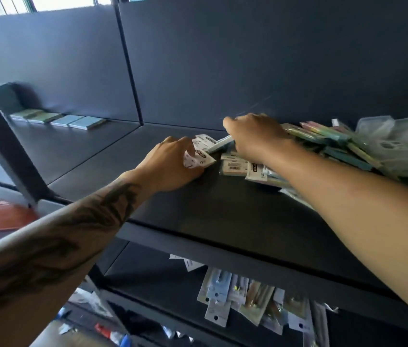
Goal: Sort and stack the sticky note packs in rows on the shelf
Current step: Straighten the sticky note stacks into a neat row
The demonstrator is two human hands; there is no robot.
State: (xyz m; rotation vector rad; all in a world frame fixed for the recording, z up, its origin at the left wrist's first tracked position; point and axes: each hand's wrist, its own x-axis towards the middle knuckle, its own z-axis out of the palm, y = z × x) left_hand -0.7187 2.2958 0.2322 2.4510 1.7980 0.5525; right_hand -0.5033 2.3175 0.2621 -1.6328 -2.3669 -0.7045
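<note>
A loose pile of sticky note packs (335, 144) in pastel green, teal, pink and yellow lies on the dark shelf (223, 204) at the right. My right hand (253, 136) reaches into the pile's left end and grips a pale blue pack (219, 144) there. My left hand (173, 164) rests on the shelf just left of the pile, fingers curled round a pack's white header card (199, 160). Far left at the back, a row of flat packs (57, 118), green then blue, lies side by side.
A crumpled clear plastic bag (398, 144) sits at the shelf's right end behind the pile. The lower shelf holds several hanging blister packs (253, 301). A dark upright post (2, 146) stands at the left. An orange floor (0, 216) shows beyond it.
</note>
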